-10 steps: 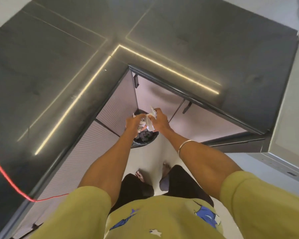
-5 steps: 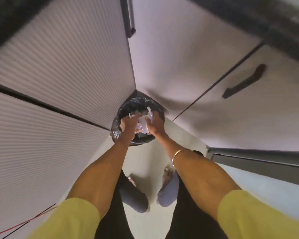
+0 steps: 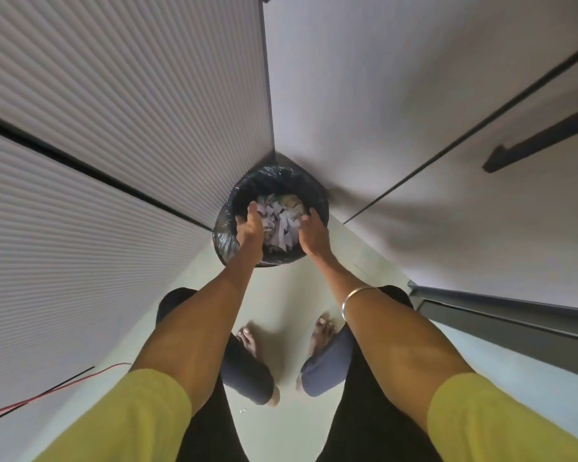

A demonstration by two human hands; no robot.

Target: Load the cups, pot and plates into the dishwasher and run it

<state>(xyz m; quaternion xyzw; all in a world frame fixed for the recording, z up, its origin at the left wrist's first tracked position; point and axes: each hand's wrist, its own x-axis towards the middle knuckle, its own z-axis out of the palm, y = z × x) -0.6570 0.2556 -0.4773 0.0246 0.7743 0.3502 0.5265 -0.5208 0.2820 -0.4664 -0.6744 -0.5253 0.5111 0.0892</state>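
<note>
I see both hands down in a round bin [image 3: 229, 228] lined with a black bag, wedged into the corner where ribbed cabinet fronts [image 3: 114, 128] meet smooth ones [image 3: 397, 111]. The left hand [image 3: 249, 228] and right hand [image 3: 312, 233] rest on torn paper scraps [image 3: 281, 225] — fingers loosely curled, gripping nothing I can make out. Pale floor [image 3: 287, 295] below, bare feet on it; no cups, pot or plates in view.
</note>
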